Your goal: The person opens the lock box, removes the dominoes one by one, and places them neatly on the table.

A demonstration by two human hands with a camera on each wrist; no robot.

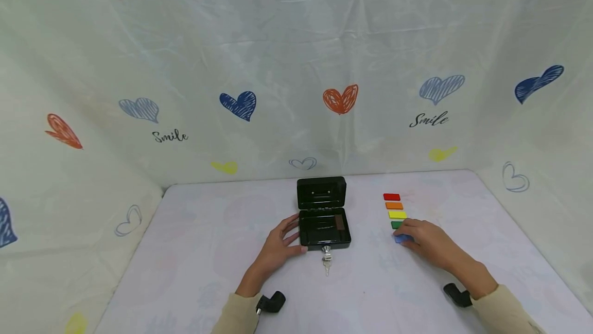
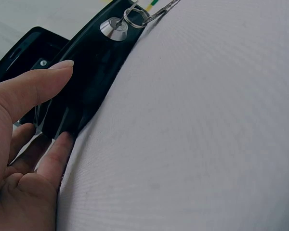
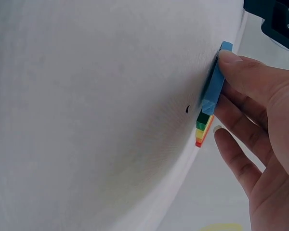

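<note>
A black cash box (image 1: 324, 246) stands with its lid (image 1: 321, 193) raised, and a brown patch shows inside at the right. A key (image 1: 327, 261) sits in its front lock. My left hand (image 1: 274, 250) rests against the box's left side, fingers spread along it. Its thumb (image 2: 43, 82) lies across the front corner. My right hand (image 1: 428, 241) pinches a flat blue block (image 3: 214, 89) between thumb and fingers, close over the table. Just behind the blue one lies a green block (image 1: 396, 225), partly hidden by the fingers.
Beyond the green block, yellow (image 1: 397, 214), orange (image 1: 394, 205) and red (image 1: 391, 196) blocks lie in a row on the white table (image 1: 222, 231). A pale cloth (image 1: 278, 56) printed with hearts hangs behind and along both sides.
</note>
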